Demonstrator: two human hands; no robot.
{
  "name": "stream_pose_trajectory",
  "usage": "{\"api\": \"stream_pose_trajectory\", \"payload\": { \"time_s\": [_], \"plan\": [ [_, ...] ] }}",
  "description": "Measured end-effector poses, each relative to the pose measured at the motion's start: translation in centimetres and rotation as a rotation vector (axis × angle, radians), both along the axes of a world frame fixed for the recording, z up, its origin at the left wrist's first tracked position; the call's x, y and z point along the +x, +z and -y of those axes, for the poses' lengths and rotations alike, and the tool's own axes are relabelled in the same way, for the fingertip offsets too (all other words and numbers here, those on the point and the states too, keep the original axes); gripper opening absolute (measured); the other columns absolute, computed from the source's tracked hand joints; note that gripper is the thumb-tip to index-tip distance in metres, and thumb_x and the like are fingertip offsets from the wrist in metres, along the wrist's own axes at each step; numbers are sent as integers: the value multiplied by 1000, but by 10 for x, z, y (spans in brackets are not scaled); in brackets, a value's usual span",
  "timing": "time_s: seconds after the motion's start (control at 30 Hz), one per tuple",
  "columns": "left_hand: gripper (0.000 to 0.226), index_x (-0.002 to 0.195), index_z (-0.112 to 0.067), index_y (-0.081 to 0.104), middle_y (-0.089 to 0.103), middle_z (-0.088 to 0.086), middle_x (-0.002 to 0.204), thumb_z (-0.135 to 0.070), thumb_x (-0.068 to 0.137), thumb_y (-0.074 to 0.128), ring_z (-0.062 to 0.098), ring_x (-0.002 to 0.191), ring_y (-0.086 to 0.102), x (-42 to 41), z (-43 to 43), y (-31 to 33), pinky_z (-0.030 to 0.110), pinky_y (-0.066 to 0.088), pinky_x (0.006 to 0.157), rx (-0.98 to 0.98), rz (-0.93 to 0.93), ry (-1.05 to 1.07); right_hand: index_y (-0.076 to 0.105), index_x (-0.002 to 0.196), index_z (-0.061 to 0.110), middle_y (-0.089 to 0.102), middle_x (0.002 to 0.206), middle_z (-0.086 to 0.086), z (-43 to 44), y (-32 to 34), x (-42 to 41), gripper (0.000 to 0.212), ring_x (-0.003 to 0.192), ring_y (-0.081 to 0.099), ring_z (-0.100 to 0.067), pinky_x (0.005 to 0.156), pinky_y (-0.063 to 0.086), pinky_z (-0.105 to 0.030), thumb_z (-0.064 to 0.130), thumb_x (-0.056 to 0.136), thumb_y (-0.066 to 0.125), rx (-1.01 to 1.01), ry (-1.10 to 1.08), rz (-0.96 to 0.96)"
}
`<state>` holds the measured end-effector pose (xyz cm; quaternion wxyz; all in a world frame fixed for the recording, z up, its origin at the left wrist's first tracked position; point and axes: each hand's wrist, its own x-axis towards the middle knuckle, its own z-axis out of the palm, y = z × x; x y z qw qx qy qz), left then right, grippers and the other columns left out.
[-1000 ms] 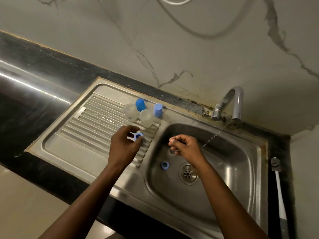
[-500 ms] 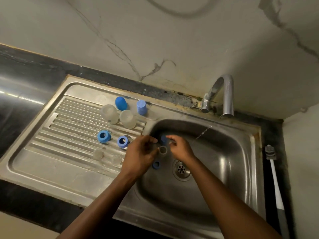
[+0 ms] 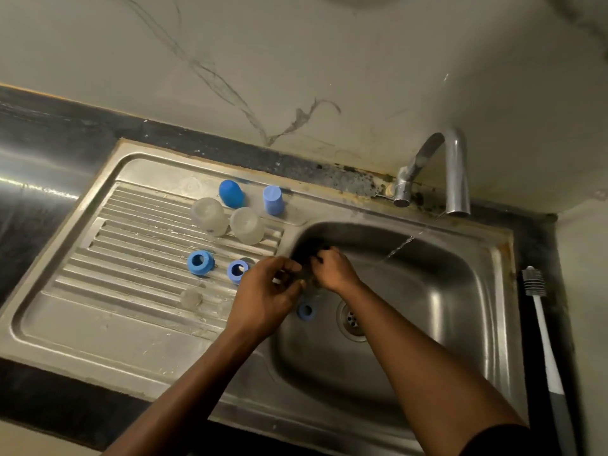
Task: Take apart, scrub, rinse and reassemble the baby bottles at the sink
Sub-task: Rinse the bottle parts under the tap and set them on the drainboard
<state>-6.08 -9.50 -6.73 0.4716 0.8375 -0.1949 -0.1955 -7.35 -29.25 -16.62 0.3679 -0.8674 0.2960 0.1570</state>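
Note:
My left hand (image 3: 266, 291) and my right hand (image 3: 332, 268) meet over the left side of the sink basin (image 3: 444, 291), fingers curled round a small clear teat (image 3: 304, 274) between them. Under them a blue ring (image 3: 306, 310) lies in the basin beside the drain (image 3: 352, 319). Two blue rings (image 3: 200, 262) (image 3: 237, 270) lie on the ridged drainboard (image 3: 131, 258). Behind them stand two clear bottles upside down (image 3: 209, 216) (image 3: 247, 225), with a dark blue cap (image 3: 231, 193) and a pale blue cap (image 3: 273, 199). A clear teat (image 3: 191, 297) rests near the front ridges.
The tap (image 3: 454, 172) at the back right lets a thin stream of water fall into the basin. A bottle brush (image 3: 543, 324) lies on the dark counter at the right of the sink. A marbled wall rises behind.
My left hand left a blue ring on the drainboard and joined my right hand over the basin. Both now hold the small teat. The view dropped and shifted.

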Motion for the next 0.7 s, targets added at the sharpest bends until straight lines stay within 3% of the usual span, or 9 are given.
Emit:
{"api": "stream_pose_trajectory", "payload": {
  "time_s": [0.13,0.3,0.37,0.43,0.5,0.6,0.7],
  "plan": [
    [19,107,-31,74,72,-13,101,-25,91,80,2,95,67,0,3,2,27,61,78,-5,-19,-20,69,135,19,58,142,-11,13,26,-26,37,127,61,-30,107,48,-34,17,98,69,23,-161,194],
    [19,108,-28,74,72,-11,96,-24,91,81,1,89,68,-8,22,10,23,58,75,-33,-21,-60,66,137,23,68,136,-4,32,66,-63,41,121,65,-21,100,55,-35,14,97,73,79,-493,412],
    [19,108,-29,73,74,-8,94,-24,92,81,5,86,71,-10,34,13,29,62,76,-46,-43,-65,66,137,19,69,133,-3,42,83,-72,41,118,67,-20,101,58,-40,15,97,75,84,-597,491],
    [19,110,-32,72,74,-8,95,-27,93,79,7,85,73,-12,48,17,34,64,77,-52,-51,-97,65,137,18,70,126,0,49,100,-83,45,107,69,-14,91,59,-25,19,94,80,64,-650,526],
    [21,115,-32,72,74,-10,101,-29,95,77,4,87,71,-13,64,21,29,62,77,-87,-61,-137,66,132,19,73,118,2,55,117,-92,46,96,69,-6,76,51,-8,23,90,84,10,-661,545],
    [32,129,-27,71,72,-13,115,-26,97,75,-2,98,67,-12,92,33,25,59,87,-131,27,-211,75,124,21,78,110,6,64,139,-101,39,93,71,-7,75,48,-10,33,88,86,-118,-659,562],
    [44,141,-25,65,70,-5,129,-22,98,73,6,110,69,-11,117,49,30,58,97,-228,74,-325,81,120,26,80,101,8,70,157,-106,32,88,70,-4,72,46,-11,44,95,77,-182,-662,590]
  ]
}}
